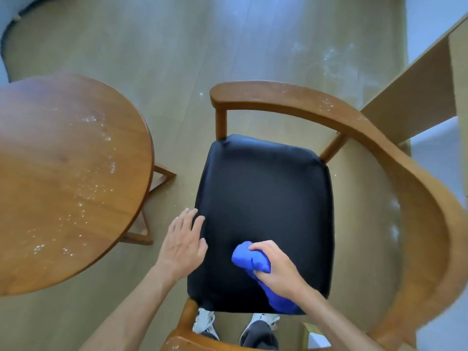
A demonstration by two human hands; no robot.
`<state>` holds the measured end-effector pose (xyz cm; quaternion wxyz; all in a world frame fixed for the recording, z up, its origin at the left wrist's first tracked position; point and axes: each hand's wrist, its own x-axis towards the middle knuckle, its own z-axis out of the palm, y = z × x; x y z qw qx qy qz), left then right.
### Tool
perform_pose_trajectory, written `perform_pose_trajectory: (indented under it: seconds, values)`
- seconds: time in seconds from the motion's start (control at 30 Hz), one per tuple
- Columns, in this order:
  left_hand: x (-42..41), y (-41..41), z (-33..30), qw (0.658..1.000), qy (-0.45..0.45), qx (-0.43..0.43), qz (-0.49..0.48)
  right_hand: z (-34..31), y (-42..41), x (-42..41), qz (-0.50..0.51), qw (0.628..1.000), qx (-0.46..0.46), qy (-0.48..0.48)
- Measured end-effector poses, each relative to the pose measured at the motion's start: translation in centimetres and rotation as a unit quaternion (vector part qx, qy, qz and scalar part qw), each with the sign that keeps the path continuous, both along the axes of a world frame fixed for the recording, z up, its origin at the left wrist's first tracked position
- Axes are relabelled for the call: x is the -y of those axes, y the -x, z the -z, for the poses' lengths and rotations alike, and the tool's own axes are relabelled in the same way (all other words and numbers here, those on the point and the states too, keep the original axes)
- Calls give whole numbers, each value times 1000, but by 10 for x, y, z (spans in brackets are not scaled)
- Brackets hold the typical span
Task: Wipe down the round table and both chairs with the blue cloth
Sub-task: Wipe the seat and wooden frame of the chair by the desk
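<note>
A pale wood-look floor (177, 46) fills the frame, with white specks and smears scattered across its upper right. At the right edge a light wooden panel (415, 97) of some furniture slants in from the upper right. The round worktop (63, 173) fills the left side, brown wood, with white crumbs and flecks strewn over its right half. The chair (379, 148) sits in the centre and right, its curved wooden armrest sweeping from the upper middle round to the lower right, dotted with white specks near the top. Its black padded seat (263, 198) lies in the middle of the frame. The right hand (278, 269), lower centre, grips the bunched blue cloth (250, 259) and presses it on the seat. The left hand (184, 239) lies flat with fingers relaxed, touching the seat's left edge. White shoes (205, 323) show below the seat. No writing is readable.
</note>
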<state>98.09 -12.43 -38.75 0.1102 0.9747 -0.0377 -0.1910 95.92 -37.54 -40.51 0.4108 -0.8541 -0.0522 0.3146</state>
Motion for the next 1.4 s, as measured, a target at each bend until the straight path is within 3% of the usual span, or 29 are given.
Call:
perform_pose_trajectory:
  seconds: [0.07, 0.17, 0.43, 0.63, 0.77, 0.9, 1.07, 1.23, 1.4]
  values:
    - [13, -7, -26, 998, 57, 13, -11, -39, -16, 6, 141, 988, -3, -62]
    - [37, -19, -73, 990, 136, 43, -1, -101, -32, 11, 235, 963, 6, -135]
    - [62, -35, -216, 922, 383, 44, 27, -251, -14, 2, 252, 938, 138, -194]
    - [61, -16, -333, 863, 479, 84, 134, -345, 27, -13, 303, 903, 208, -223]
    - [74, 3, -385, 837, 472, 158, 226, -400, 54, -16, 338, 882, 261, -198]
    - [84, 12, -427, 835, 447, 180, 266, -438, 72, -7, 348, 862, 293, -222]
    - [94, 18, -469, 829, 431, 126, 334, -470, 87, 10, 289, 881, 325, -186]
    - [98, 18, -492, 839, 390, 152, 349, -493, 93, 21, 245, 882, 369, -158]
    - [78, 7, -520, 853, 340, 175, 355, -524, 93, 47, 189, 919, 329, -107]
